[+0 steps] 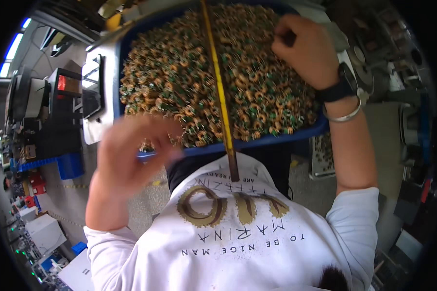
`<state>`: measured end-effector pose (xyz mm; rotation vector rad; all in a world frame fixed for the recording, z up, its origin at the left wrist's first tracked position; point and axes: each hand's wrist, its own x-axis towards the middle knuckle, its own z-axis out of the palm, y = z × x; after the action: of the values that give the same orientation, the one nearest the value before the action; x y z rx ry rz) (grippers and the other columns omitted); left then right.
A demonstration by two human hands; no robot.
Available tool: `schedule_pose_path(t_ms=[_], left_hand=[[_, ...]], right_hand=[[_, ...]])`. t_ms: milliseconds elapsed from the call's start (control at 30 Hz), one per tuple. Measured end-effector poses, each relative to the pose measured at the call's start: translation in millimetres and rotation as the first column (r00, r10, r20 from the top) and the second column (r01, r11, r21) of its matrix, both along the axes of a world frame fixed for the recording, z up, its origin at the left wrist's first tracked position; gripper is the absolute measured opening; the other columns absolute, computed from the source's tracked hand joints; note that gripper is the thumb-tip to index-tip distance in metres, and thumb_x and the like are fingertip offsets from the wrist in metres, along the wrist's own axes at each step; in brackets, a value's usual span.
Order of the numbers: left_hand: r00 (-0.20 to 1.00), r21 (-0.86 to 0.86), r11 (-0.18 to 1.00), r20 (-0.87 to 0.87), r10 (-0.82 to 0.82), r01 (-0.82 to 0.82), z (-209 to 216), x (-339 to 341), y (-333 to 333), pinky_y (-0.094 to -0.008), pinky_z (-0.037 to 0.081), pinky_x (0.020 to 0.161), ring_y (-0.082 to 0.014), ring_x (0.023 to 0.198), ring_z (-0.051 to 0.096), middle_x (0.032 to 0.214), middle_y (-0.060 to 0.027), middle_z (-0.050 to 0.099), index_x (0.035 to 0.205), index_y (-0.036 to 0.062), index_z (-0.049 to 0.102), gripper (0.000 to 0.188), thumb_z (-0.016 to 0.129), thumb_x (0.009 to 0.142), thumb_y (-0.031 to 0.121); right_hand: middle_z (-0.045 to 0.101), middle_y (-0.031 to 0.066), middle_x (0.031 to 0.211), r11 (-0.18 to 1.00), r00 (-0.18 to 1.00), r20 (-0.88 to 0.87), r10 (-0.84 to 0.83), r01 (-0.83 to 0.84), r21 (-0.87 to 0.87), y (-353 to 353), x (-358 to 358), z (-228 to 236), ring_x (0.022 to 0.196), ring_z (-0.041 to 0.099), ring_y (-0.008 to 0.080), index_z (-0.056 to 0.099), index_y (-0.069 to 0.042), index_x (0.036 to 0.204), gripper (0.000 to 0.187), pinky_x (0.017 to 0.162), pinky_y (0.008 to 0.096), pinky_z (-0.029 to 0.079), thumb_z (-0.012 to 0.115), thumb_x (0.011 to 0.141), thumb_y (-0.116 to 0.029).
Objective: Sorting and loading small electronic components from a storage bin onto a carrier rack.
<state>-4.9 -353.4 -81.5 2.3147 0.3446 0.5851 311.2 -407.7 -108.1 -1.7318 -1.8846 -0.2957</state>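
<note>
Workshop floor (144, 201) peeking out around a big blue tub of coils

Speckled grey flooring is showing past the blue tub (286, 137), and a smaller blue bin (70, 166) is sitting off to the left. Loads of little copper-and-green coils (165, 80) are filling the tub, with a yellow-and-dark strip (220, 92) running across the middle. My left hand (138, 148) is blurring over the near-left corner, so can't tell if it's open or gripping. Right hand (308, 51) is hanging over the far-right side, fingers bent inward, grip unclear too.
</note>
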Motion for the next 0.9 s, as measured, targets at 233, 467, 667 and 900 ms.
schedule_pose_path(t_ms=[233, 467, 667, 900], left_hand=[[0.873, 0.300, 0.878, -0.205, 0.442, -0.374, -2.2, 29.8, 110.2, -0.0308, 0.049, 0.076, -0.0165, 0.087, 0.063, 0.098, -0.0086, 0.067, 0.113, 0.0074, 0.063, 0.028, 0.063, 0.085, 0.011], [0.907, 0.327, 0.933, -0.330, 0.261, -0.150, -21.8, 82.0, 142.7, -0.0393, 0.048, 0.078, -0.0344, 0.088, 0.061, 0.097, -0.0174, 0.065, 0.100, 0.0039, 0.066, 0.021, 0.061, 0.082, 0.013], [0.890, 0.282, 0.952, -0.394, 0.229, -0.120, -18.4, 89.0, 141.9, -0.0365, 0.048, 0.077, -0.0303, 0.085, 0.062, 0.092, -0.0162, 0.064, 0.100, 0.0006, 0.061, 0.022, 0.061, 0.079, 0.007], [0.923, 0.302, 0.952, -0.347, 0.168, -0.060, -14.8, 88.8, 140.7, -0.0317, 0.049, 0.070, -0.0212, 0.074, 0.061, 0.081, -0.0110, 0.063, 0.099, -0.0004, 0.061, 0.022, 0.063, 0.077, 0.001]], right_hand=[[0.065, 0.0079, 0.076, 0.996, 0.899, -0.437, 0.043, -0.075, -0.054, 14.6, 6.5, -6.5, 0.067, 0.061, 0.0182, 0.063, -0.002, 0.094, 0.018, 0.062, 0.0303, 0.049, 0.061, 0.079, -0.012], [0.063, 0.0059, 0.074, 0.983, 0.807, -0.591, 0.018, -0.123, -0.138, 38.1, 15.3, -2.9, 0.065, 0.059, 0.0134, 0.065, -0.001, 0.094, 0.017, 0.059, 0.0281, 0.046, 0.058, 0.084, -0.014], [0.064, 0.0061, 0.073, 0.962, 0.809, -0.588, -0.005, -0.156, -0.223, 59.9, 15.4, 3.3, 0.063, 0.059, 0.0135, 0.065, -0.001, 0.096, 0.020, 0.058, 0.0285, 0.047, 0.060, 0.085, -0.017], [0.066, 0.0095, 0.072, 0.957, 0.852, -0.512, 0.109, -0.229, -0.176, 93.2, 4.8, 12.1, 0.064, 0.063, 0.0184, 0.067, 0.000, 0.092, 0.019, 0.060, 0.0304, 0.050, 0.061, 0.081, -0.015]])
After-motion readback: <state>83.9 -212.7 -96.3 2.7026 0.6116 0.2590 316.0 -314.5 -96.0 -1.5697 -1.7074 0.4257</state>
